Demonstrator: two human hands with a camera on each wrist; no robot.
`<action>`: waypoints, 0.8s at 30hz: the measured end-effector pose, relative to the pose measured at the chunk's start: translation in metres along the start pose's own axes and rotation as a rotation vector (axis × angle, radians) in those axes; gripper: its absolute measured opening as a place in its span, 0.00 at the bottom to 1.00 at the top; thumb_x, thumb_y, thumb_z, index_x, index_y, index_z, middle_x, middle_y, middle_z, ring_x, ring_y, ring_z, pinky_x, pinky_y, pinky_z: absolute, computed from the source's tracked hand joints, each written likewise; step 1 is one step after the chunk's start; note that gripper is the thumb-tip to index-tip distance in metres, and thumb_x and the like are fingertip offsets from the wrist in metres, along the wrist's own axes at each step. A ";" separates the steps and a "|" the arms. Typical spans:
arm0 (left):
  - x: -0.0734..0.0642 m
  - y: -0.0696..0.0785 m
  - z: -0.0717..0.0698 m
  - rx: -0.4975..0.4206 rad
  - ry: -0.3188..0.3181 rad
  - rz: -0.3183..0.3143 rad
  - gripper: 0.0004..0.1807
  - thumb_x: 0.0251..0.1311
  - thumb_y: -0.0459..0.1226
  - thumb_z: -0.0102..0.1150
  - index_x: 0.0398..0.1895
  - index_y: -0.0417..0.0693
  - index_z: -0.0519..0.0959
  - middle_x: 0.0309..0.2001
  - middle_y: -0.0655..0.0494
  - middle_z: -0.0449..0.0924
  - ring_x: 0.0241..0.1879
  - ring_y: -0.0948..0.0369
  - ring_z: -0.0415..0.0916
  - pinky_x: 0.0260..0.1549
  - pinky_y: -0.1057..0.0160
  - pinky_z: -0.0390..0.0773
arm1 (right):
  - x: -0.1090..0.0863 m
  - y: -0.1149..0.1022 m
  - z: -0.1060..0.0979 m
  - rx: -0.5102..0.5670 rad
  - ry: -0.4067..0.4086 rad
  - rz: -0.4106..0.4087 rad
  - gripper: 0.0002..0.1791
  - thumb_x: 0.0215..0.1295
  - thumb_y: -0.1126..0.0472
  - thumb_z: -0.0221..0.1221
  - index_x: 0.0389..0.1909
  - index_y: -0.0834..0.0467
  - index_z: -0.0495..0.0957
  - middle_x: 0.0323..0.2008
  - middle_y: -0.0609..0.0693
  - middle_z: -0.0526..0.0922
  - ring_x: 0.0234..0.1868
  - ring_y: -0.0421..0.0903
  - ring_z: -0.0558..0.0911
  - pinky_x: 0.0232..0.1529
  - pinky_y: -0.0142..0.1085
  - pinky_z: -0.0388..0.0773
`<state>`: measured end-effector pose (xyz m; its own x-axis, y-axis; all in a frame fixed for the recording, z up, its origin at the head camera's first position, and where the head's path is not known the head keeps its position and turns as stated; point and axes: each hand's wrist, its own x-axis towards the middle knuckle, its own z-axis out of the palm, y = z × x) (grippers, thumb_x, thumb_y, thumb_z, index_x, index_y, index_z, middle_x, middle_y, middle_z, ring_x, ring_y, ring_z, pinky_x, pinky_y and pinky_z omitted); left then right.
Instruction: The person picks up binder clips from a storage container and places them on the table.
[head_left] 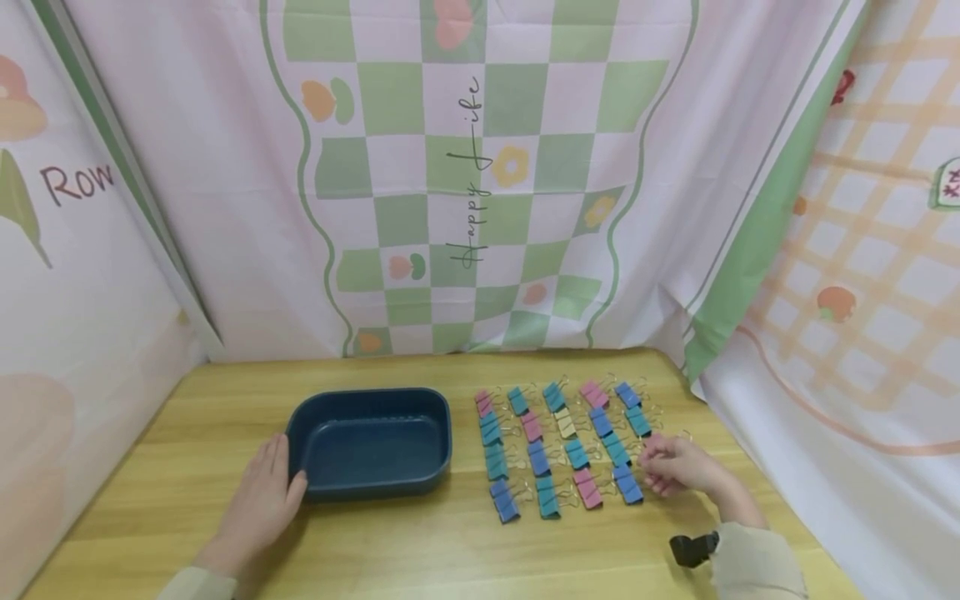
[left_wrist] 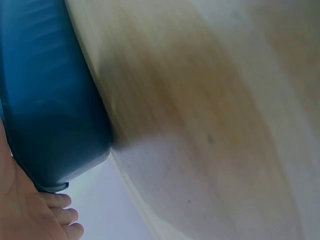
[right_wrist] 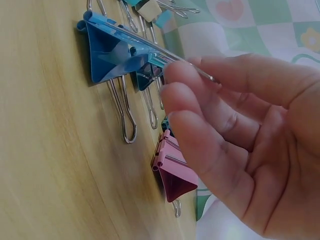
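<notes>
My left hand [head_left: 258, 492] rests against the left side of a dark blue rectangular tub [head_left: 367, 492], fingers fairly straight along its outer wall and thumb by the near corner. In the left wrist view, fingertips [left_wrist: 65, 216] show beside the tub's rim. At the near right end of several rows of binder clips, my right hand [head_left: 678, 467] pinches a wire handle of a blue binder clip [right_wrist: 107, 55] between thumb and fingertips. That clip stands on the table at the row's end. A pink binder clip [right_wrist: 172, 167] is close by the fingers, partly hidden by them in the head view.
Pink, teal, blue and yellow [head_left: 566, 423] binder clips lie in rows on the wooden table [head_left: 420, 550], right of the tub. Printed curtains [head_left: 510, 192] hang behind and on both sides. A black device [head_left: 693, 550] is at the right sleeve.
</notes>
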<state>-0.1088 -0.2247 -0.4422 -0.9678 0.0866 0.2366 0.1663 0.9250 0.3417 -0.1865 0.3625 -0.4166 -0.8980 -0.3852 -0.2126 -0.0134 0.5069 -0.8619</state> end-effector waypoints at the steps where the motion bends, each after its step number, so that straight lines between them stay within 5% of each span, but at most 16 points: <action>1: 0.000 0.000 0.000 0.000 -0.001 0.000 0.35 0.67 0.41 0.40 0.63 0.17 0.48 0.64 0.22 0.45 0.63 0.33 0.43 0.61 0.39 0.47 | 0.000 0.001 0.000 -0.001 0.000 -0.001 0.12 0.64 0.67 0.52 0.38 0.76 0.71 0.26 0.57 0.79 0.26 0.51 0.80 0.27 0.44 0.81; 15: 0.000 0.003 -0.005 -0.007 0.011 0.016 0.34 0.66 0.39 0.43 0.61 0.16 0.49 0.62 0.20 0.46 0.62 0.30 0.44 0.59 0.37 0.48 | 0.000 -0.005 -0.008 -0.073 0.054 -0.014 0.19 0.66 0.63 0.51 0.47 0.78 0.67 0.29 0.56 0.77 0.28 0.51 0.77 0.27 0.44 0.80; 24: 0.016 0.003 -0.024 -0.027 -0.006 0.013 0.35 0.68 0.42 0.41 0.59 0.13 0.51 0.60 0.15 0.44 0.60 0.28 0.42 0.59 0.36 0.47 | 0.016 -0.043 -0.015 -0.202 0.183 -0.036 0.24 0.68 0.58 0.50 0.52 0.77 0.66 0.43 0.69 0.76 0.38 0.59 0.78 0.36 0.47 0.79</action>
<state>-0.1192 -0.2290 -0.4153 -0.9666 0.1007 0.2358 0.1838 0.9133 0.3635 -0.2069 0.3457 -0.3761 -0.9597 -0.2691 -0.0804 -0.1179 0.6461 -0.7541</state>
